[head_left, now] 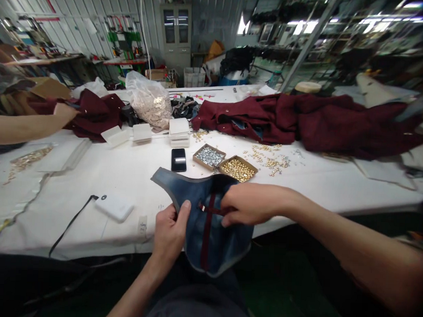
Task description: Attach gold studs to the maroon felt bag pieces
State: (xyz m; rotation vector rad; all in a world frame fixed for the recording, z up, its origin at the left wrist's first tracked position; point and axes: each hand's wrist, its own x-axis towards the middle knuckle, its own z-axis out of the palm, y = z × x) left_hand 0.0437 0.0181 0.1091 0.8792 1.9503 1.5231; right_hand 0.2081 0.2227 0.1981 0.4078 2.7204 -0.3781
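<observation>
A blue denim-like fabric piece (192, 188) with pale edging hangs partly over the table's front edge. A dark red band (205, 247) runs down it. My left hand (168, 231) is closed on its left edge, thumb lying on top. Over the right part, my right hand (248, 203) pinches a narrow dark red strap (211, 209), which has a small light or shiny bit near its left end. The fingertips of that hand are partly hidden. Just beyond the fabric stand a box of silver metal pieces (209, 156) and a box of gold metal pieces (238, 168).
Loose gold pieces (267, 156) lie scattered on the white table (123, 243). A black phone (178, 160), a white device (114, 205) with a black strap, stacked white pads (179, 131) and dark red garments (262, 114) lie around. At left, another person's arm (31, 122) reaches to dark red cloth.
</observation>
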